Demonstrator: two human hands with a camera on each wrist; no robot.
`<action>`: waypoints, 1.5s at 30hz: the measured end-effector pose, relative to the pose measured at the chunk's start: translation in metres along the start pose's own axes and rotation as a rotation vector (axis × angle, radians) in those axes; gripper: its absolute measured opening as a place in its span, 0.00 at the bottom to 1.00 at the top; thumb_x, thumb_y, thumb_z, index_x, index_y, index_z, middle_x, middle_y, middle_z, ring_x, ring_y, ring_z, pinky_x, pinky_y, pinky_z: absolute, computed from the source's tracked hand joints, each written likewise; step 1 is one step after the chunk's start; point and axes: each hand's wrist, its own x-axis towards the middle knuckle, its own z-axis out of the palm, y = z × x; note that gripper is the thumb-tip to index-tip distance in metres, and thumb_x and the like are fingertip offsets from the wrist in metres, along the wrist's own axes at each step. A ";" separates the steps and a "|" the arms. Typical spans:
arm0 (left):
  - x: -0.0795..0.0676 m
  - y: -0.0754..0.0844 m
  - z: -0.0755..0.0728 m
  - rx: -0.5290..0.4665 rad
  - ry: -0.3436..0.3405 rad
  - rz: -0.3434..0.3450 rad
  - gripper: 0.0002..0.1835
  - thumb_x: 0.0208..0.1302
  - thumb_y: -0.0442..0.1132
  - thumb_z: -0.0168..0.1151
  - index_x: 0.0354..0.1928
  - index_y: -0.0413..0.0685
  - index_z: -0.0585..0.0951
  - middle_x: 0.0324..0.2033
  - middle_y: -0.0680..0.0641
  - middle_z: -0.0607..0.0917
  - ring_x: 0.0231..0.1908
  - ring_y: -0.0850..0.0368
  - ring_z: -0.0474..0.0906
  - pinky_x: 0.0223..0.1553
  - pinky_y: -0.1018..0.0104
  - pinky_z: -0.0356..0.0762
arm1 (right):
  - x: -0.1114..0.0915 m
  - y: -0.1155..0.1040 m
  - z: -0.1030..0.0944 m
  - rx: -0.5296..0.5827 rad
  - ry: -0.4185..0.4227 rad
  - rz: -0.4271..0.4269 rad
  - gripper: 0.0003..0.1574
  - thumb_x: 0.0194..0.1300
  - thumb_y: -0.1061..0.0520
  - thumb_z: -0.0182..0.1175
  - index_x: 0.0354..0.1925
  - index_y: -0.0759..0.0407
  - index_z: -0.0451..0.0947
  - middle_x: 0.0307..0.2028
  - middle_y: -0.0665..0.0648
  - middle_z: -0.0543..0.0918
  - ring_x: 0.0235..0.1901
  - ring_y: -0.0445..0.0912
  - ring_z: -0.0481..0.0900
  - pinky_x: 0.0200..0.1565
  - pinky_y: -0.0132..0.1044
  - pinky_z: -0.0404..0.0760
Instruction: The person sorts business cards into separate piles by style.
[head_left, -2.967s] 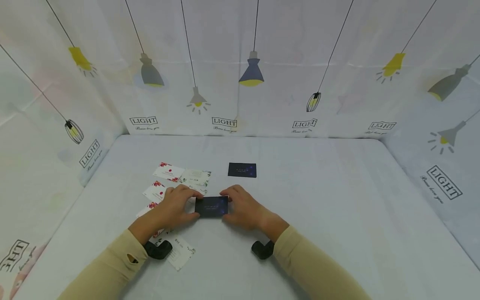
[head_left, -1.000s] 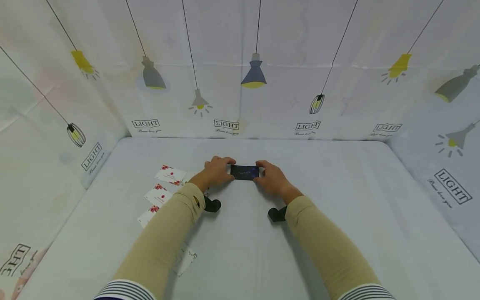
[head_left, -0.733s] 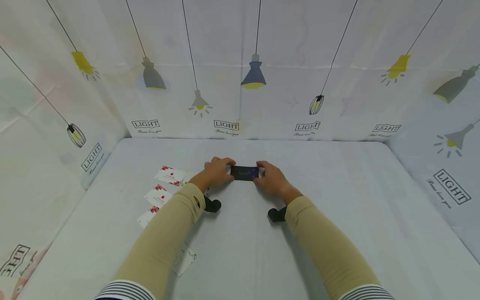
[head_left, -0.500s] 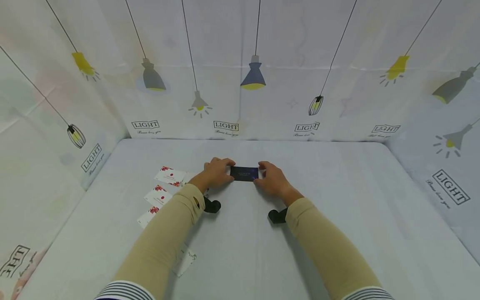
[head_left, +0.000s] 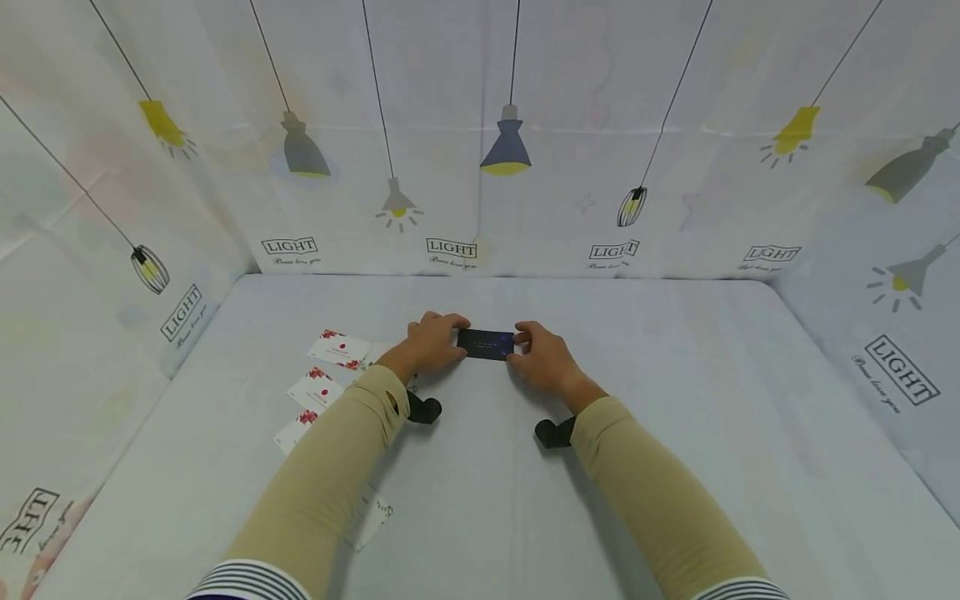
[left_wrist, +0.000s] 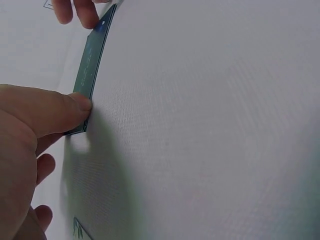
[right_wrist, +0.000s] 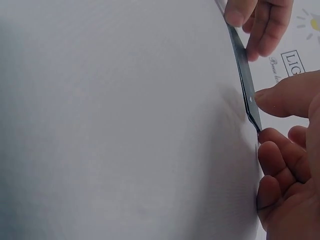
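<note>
A pair of dark blue business cards [head_left: 486, 344] lies at the far middle of the table, one over the other. Their layered edge shows in the right wrist view. At the left end, my left hand [head_left: 433, 342] pinches the cards, its thumb [left_wrist: 75, 109] across the face. My right hand [head_left: 546, 358] holds the right end, with the thumb [right_wrist: 272, 100] against the face and a curled finger at the end edge. How firmly the right fingers grip is hard to tell. The undersides of the cards are hidden.
White business cards with red flowers [head_left: 315, 390] lie left of my left forearm, several of them partly covered by the sleeve. A card with green leaves [head_left: 367, 518] lies nearer, beside that sleeve. Fabric walls printed with lamps [head_left: 506, 150] enclose the white table [head_left: 675, 417].
Since three seconds ago, both hands have carried a dark card forward and right onto the other dark card. Over the last second the hands stay nearly still.
</note>
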 end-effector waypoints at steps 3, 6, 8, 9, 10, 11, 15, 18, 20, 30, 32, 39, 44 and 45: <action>-0.003 -0.002 -0.003 -0.007 0.001 -0.006 0.29 0.67 0.46 0.66 0.68 0.53 0.74 0.65 0.46 0.74 0.68 0.44 0.60 0.62 0.46 0.56 | -0.001 -0.001 0.000 0.000 0.010 -0.007 0.38 0.68 0.55 0.63 0.70 0.63 0.63 0.61 0.62 0.76 0.56 0.54 0.74 0.60 0.49 0.71; -0.012 -0.008 -0.010 -0.025 0.001 -0.009 0.30 0.66 0.48 0.67 0.69 0.55 0.73 0.67 0.45 0.72 0.67 0.43 0.59 0.62 0.45 0.57 | -0.003 -0.004 0.000 0.010 0.022 -0.042 0.38 0.67 0.54 0.63 0.70 0.63 0.64 0.62 0.61 0.75 0.56 0.54 0.74 0.60 0.49 0.72; -0.019 -0.015 -0.017 -0.033 0.005 -0.004 0.30 0.66 0.49 0.67 0.69 0.57 0.72 0.67 0.44 0.70 0.66 0.41 0.60 0.60 0.43 0.59 | -0.005 -0.007 0.000 0.017 0.032 -0.082 0.38 0.67 0.53 0.64 0.70 0.64 0.65 0.62 0.61 0.76 0.56 0.54 0.74 0.59 0.49 0.72; -0.024 -0.019 -0.020 -0.043 0.008 -0.004 0.30 0.66 0.50 0.67 0.69 0.57 0.73 0.67 0.44 0.70 0.64 0.40 0.61 0.59 0.43 0.60 | -0.006 -0.009 0.001 0.017 0.035 -0.105 0.39 0.66 0.53 0.64 0.69 0.65 0.65 0.62 0.62 0.76 0.56 0.54 0.75 0.58 0.49 0.73; -0.029 -0.023 -0.024 -0.055 0.007 -0.009 0.30 0.65 0.50 0.68 0.69 0.58 0.73 0.68 0.43 0.69 0.63 0.38 0.61 0.58 0.42 0.62 | -0.008 -0.011 0.001 0.019 0.038 -0.128 0.39 0.65 0.53 0.65 0.69 0.66 0.66 0.61 0.62 0.76 0.55 0.54 0.75 0.57 0.49 0.73; -0.034 -0.027 -0.027 -0.065 0.009 -0.008 0.30 0.65 0.50 0.68 0.68 0.59 0.73 0.68 0.43 0.68 0.62 0.37 0.61 0.57 0.41 0.63 | -0.009 -0.013 0.002 0.021 0.041 -0.145 0.40 0.65 0.53 0.66 0.69 0.66 0.66 0.61 0.62 0.77 0.55 0.55 0.75 0.57 0.49 0.73; -0.056 -0.043 -0.037 -0.108 0.017 0.003 0.29 0.64 0.49 0.69 0.67 0.58 0.75 0.68 0.42 0.67 0.64 0.36 0.59 0.57 0.38 0.64 | -0.018 -0.023 0.010 0.014 0.037 -0.208 0.41 0.63 0.52 0.68 0.68 0.67 0.67 0.59 0.63 0.78 0.55 0.55 0.76 0.58 0.49 0.73; -0.074 -0.053 -0.042 -0.119 0.034 0.028 0.26 0.64 0.47 0.69 0.64 0.56 0.78 0.67 0.42 0.69 0.66 0.37 0.59 0.59 0.36 0.61 | -0.023 -0.029 0.019 0.018 0.034 -0.237 0.41 0.62 0.51 0.70 0.67 0.66 0.68 0.60 0.61 0.78 0.57 0.55 0.76 0.60 0.48 0.71; -0.085 -0.060 -0.045 -0.115 0.050 0.045 0.25 0.64 0.46 0.69 0.63 0.55 0.79 0.66 0.40 0.70 0.67 0.38 0.60 0.60 0.35 0.61 | -0.025 -0.031 0.026 0.021 0.033 -0.248 0.41 0.61 0.51 0.70 0.67 0.66 0.68 0.60 0.61 0.78 0.58 0.54 0.76 0.61 0.47 0.71; -0.118 -0.094 -0.046 -0.082 0.012 0.003 0.28 0.60 0.46 0.73 0.63 0.54 0.79 0.64 0.37 0.70 0.63 0.32 0.61 0.57 0.34 0.61 | -0.034 -0.053 0.059 -0.050 -0.021 -0.283 0.41 0.60 0.48 0.72 0.65 0.64 0.71 0.60 0.58 0.78 0.55 0.52 0.77 0.58 0.46 0.73; -0.121 -0.099 -0.043 -0.052 0.007 0.000 0.29 0.59 0.46 0.74 0.63 0.54 0.79 0.63 0.38 0.73 0.64 0.34 0.61 0.59 0.34 0.58 | -0.036 -0.059 0.064 -0.065 -0.031 -0.294 0.42 0.59 0.47 0.73 0.65 0.64 0.71 0.60 0.57 0.78 0.54 0.51 0.77 0.58 0.45 0.74; -0.126 -0.105 -0.036 -0.040 0.015 -0.048 0.29 0.58 0.46 0.74 0.63 0.57 0.79 0.63 0.40 0.73 0.65 0.34 0.60 0.58 0.33 0.59 | -0.042 -0.078 0.083 -0.143 -0.069 -0.284 0.43 0.59 0.42 0.71 0.66 0.59 0.71 0.59 0.54 0.78 0.55 0.51 0.75 0.59 0.47 0.71; -0.126 -0.107 -0.033 -0.045 0.020 -0.046 0.31 0.59 0.47 0.73 0.66 0.56 0.77 0.63 0.42 0.74 0.66 0.35 0.59 0.59 0.34 0.57 | -0.043 -0.087 0.095 -0.231 -0.089 -0.271 0.43 0.58 0.39 0.70 0.66 0.57 0.72 0.59 0.53 0.79 0.56 0.51 0.75 0.59 0.47 0.70; -0.126 -0.107 -0.033 -0.048 0.021 -0.046 0.32 0.59 0.47 0.73 0.66 0.56 0.77 0.63 0.42 0.74 0.66 0.35 0.58 0.59 0.34 0.57 | -0.043 -0.088 0.097 -0.249 -0.090 -0.274 0.43 0.58 0.39 0.70 0.65 0.57 0.72 0.59 0.53 0.79 0.55 0.51 0.75 0.58 0.47 0.71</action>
